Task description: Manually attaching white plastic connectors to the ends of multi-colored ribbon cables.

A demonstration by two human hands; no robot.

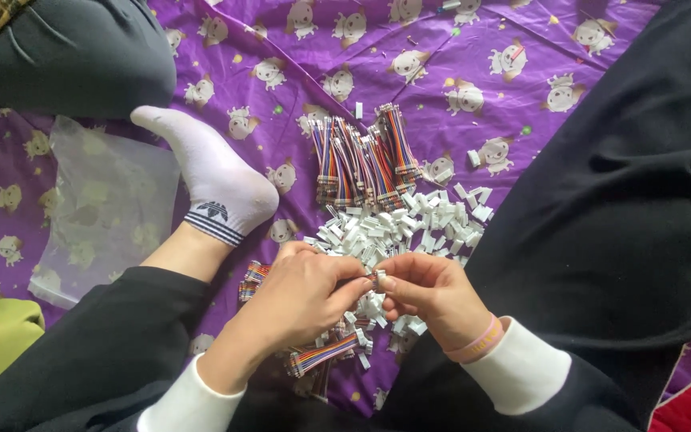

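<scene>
- The person sits on a purple sheet (489, 48) printed with small cartoon animals, legs spread, a foot in a white sock (217, 188) stretched toward the sheet's left side.
- The left hand (301, 292) and right hand (433, 292) meet fingertip to fingertip near the sheet's near edge, pinching between them a small white connector (379, 277); whether a wire is already in it I cannot tell.
- Just beyond the hands lies a heap of white plastic connectors (397, 228), touching the knuckles.
- Past that heap, toward the middle of the sheet, stand bundles of rainbow ribbon wires (365, 160), side by side.
- More ribbon wire pieces (321, 356) lie under the left wrist.
- A clear plastic bag (101, 208) lies flat at the sheet's left edge.
- A pink wristband (477, 342) circles the right wrist.
</scene>
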